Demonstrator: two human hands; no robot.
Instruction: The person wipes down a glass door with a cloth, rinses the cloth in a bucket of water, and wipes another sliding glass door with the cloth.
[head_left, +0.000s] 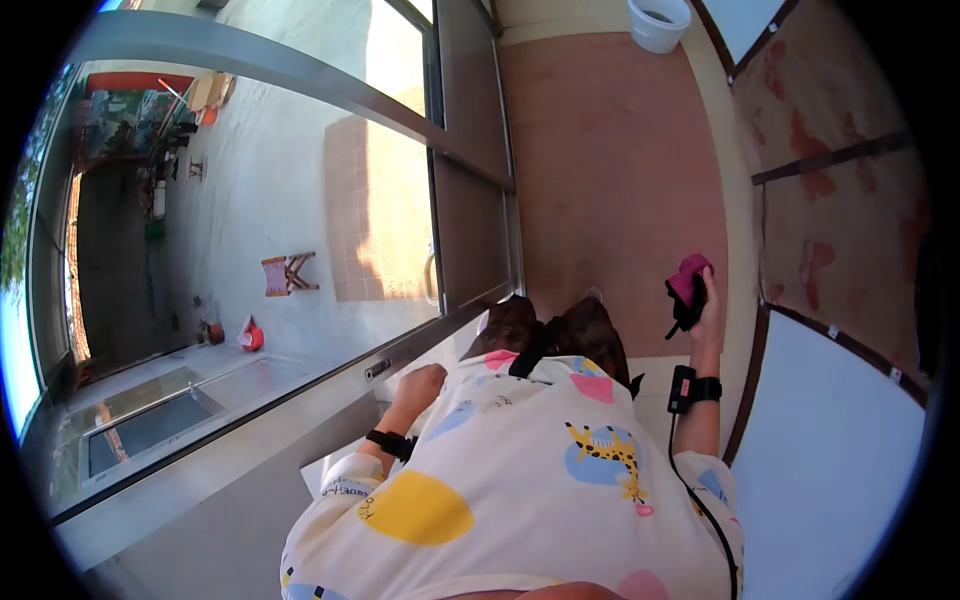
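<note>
A crumpled magenta and black cloth (687, 288) is gripped in my right hand (710, 300), out to the right above the reddish floor. A black strap or loose end of it hangs down below the fingers. Along my left side, my left hand (424, 385) is curled into a fist beside the window frame, and nothing shows sticking out of it. Black bands circle both wrists; the right one (692, 390) carries a small box with a cable running down my patterned shirt (520, 480).
A metal-framed glass window and door (475, 150) run along the left. Beyond the glass are a folding stool (289, 273), a red item (251, 335) and a sink (150, 430). A white bucket (659, 24) stands far ahead. Brown-edged panels (835, 400) line the right.
</note>
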